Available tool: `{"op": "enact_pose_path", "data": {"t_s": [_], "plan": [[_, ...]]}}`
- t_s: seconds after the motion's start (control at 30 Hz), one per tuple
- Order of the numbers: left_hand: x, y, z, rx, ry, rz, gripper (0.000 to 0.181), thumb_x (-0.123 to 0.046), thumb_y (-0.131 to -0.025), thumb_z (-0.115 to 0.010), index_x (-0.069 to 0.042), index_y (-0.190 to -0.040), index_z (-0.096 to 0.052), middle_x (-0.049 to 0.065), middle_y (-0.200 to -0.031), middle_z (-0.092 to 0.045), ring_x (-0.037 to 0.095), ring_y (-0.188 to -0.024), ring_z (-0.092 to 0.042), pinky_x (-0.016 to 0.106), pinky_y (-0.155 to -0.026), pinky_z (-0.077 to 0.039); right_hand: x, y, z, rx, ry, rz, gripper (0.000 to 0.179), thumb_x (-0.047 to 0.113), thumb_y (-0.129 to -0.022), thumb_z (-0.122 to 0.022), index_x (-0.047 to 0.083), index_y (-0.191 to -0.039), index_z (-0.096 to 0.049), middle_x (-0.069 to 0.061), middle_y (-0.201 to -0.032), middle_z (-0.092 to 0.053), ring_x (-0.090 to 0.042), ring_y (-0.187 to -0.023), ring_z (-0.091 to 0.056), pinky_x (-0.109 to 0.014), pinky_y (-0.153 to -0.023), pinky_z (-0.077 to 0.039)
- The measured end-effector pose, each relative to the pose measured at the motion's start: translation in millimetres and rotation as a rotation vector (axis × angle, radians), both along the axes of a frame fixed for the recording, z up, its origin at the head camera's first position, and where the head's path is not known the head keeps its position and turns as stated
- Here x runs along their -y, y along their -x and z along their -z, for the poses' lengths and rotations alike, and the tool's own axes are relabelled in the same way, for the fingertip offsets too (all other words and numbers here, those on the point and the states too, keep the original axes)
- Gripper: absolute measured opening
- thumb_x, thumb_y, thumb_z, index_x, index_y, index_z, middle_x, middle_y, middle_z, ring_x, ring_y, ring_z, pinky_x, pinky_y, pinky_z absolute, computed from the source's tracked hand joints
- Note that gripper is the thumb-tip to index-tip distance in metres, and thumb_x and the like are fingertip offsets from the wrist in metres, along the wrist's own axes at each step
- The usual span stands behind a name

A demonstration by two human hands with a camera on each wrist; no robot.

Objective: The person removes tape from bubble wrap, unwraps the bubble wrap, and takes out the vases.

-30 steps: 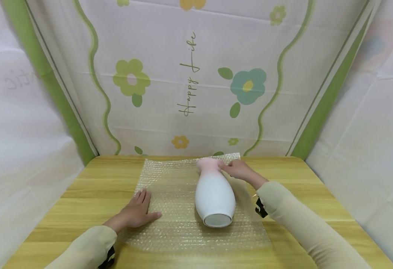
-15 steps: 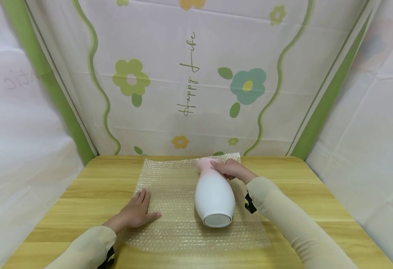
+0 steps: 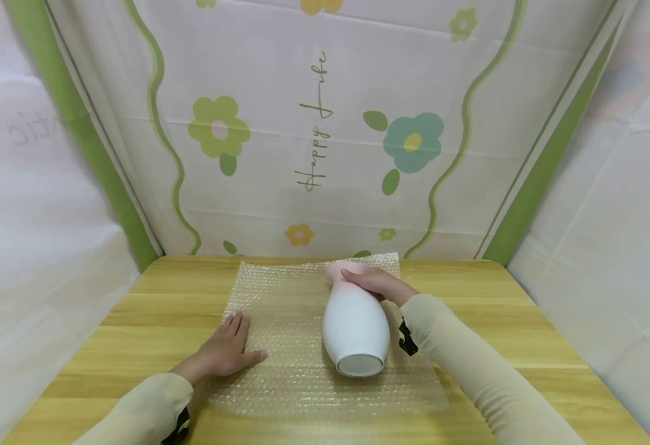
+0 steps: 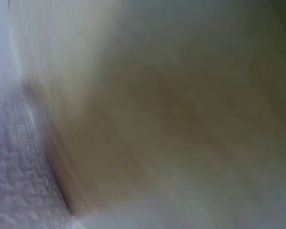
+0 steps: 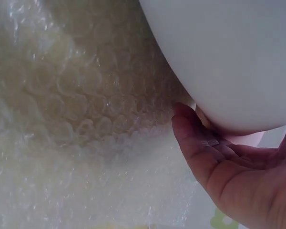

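A white vase point(image 3: 356, 330) with a pink neck lies on its side on a sheet of bubble wrap point(image 3: 286, 327), its base toward me. My right hand point(image 3: 376, 283) grips the neck, thumb over the top. In the right wrist view, fingers point(image 5: 188, 131) curl round under the vase point(image 5: 229, 62), with the bubble wrap point(image 5: 81, 105) beside them. Spread flat, my left hand point(image 3: 226, 352) rests on the left edge of the sheet. The left wrist view is mostly blurred, with some bubble wrap point(image 4: 12, 167) at its left side.
Beneath everything is a wooden table point(image 3: 141, 346) with light yellow grain. A white curtain point(image 3: 269, 80) printed with flowers and lettering hangs behind its far edge, and pale cloth walls point(image 3: 41, 259) stand to the left and right.
My right hand has moved left from the side of the vase's mouth and taken hold of the neck. The vase, the bubble wrap and my left hand have stayed put.
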State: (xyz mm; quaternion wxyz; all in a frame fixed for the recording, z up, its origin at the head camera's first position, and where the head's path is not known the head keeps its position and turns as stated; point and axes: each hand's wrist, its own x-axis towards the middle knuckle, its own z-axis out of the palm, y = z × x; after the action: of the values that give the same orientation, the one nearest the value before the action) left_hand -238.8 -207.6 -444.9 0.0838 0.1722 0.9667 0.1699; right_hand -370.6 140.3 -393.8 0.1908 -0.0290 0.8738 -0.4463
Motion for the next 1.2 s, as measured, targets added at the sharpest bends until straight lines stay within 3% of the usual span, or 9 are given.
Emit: {"op": "enact_pose_path", "data": {"t_s": [0.3,0.57,1.2], "plan": [[-1.3,-1.5,-0.2,0.006,0.003,-0.012,0.096,-0.054,-0.095,-0.053,0.018,-0.145,-0.017,0.040,-0.151,-0.008,0.053,-0.139,-0.007,0.061,-0.110,-0.011,1.7,2.9,6.6,0.116,0.157,-0.053,0.087,0.059,-0.089,-0.059,0.006,-0.150,-0.027,-0.018,-0.110,-0.059,-0.030,-0.089,-0.065,-0.044,-0.070,-0.055],[-0.8,-1.5,1.1,-0.010,0.008,-0.014,0.096,-0.054,-0.095,-0.054,0.019,-0.145,-0.017,0.040,-0.151,-0.009,0.053,-0.139,-0.008,0.061,-0.111,-0.012,1.9,2.7,8.8,0.191,0.180,-0.034,0.082,0.061,-0.085,-0.062,0.002,-0.138,-0.041,-0.016,-0.106,-0.063,-0.029,-0.090,-0.065,-0.043,-0.073,-0.055],[0.2,0.7,2.0,-0.016,0.009,-0.001,0.095,-0.054,-0.095,-0.053,0.019,-0.145,-0.017,0.041,-0.150,-0.008,0.053,-0.139,-0.007,0.061,-0.111,-0.011,7.7,5.9,11.9,0.196,0.196,0.014,0.075,0.051,-0.089,-0.061,0.003,-0.141,-0.037,-0.016,-0.111,-0.060,-0.029,-0.092,-0.063,-0.042,-0.073,-0.053]]}}
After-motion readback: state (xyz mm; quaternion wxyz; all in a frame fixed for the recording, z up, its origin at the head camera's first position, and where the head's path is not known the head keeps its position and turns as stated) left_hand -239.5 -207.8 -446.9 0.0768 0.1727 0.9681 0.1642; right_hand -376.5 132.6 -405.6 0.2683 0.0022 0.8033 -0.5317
